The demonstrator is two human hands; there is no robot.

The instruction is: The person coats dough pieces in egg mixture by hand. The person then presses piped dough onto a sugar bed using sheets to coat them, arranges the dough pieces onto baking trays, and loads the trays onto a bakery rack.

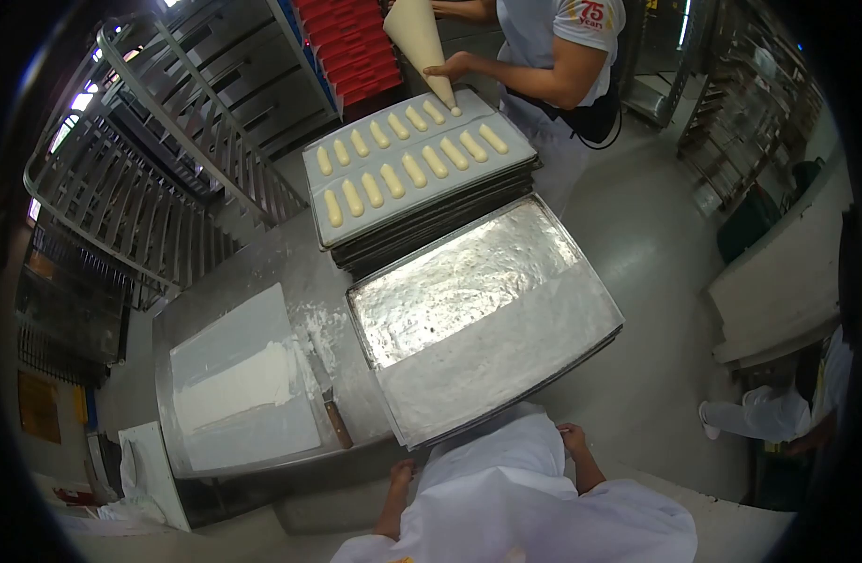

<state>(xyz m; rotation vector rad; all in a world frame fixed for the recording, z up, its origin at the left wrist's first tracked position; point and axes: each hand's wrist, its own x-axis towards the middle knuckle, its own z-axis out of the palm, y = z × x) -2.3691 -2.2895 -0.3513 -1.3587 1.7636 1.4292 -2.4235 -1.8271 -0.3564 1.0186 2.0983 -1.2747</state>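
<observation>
Two bare hands, and neither looks to be working on anything right now. The left hand (pixel 402 472) is low by the near edge of the worktop (pixel 234 263), fingers looking curled; the right hand (pixel 572 437) hangs beside the white apron (pixel 497 446). Honestly can't tell how open either one is, or whether there's a pinch of apron in them.

My read on the step: lining the baking tray (pixel 450 291) right in front of the person. It sits on the worktop, its near part covered by a sheet of baking paper (pixel 497 361), the far part bare shiny metal. I'd guess the next move calls for both hands on the paper, squaring it up or covering that bare bit.

Just beyond it, a co-worker (pixel 534 47) holds a piping bag (pixel 417 42) with its tip down over a tray stack (pixel 431 220), where the top paper carries two rows of piped batter strips (pixel 415 171). Off to the left, a wooden-handled tool (pixel 337 424) lies beside a floury sheet (pixel 281 427).
</observation>
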